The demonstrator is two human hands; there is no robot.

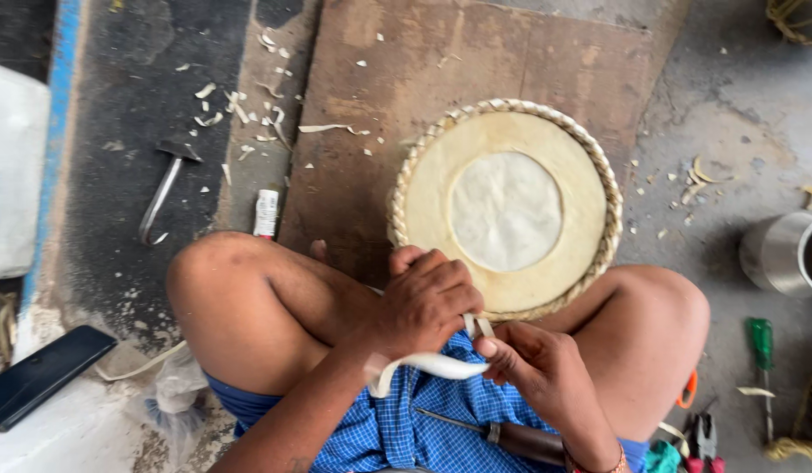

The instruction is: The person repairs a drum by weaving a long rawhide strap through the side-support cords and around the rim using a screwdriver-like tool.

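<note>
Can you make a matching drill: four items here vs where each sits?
Items:
1. round drum with braided rim
2. metal hammer
3. green-handled screwdriver
4. black phone

Places:
A. far left floor, by a white block
B. brown board, at the knees
C. dark mat, left of the board
D. right floor, below a steel cup

Pairs: 1-B, 2-C, 3-D, 4-A

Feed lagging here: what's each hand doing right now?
Left hand: closed on the pale strip, at the drum rim.
Right hand: pinching the same strip.
</note>
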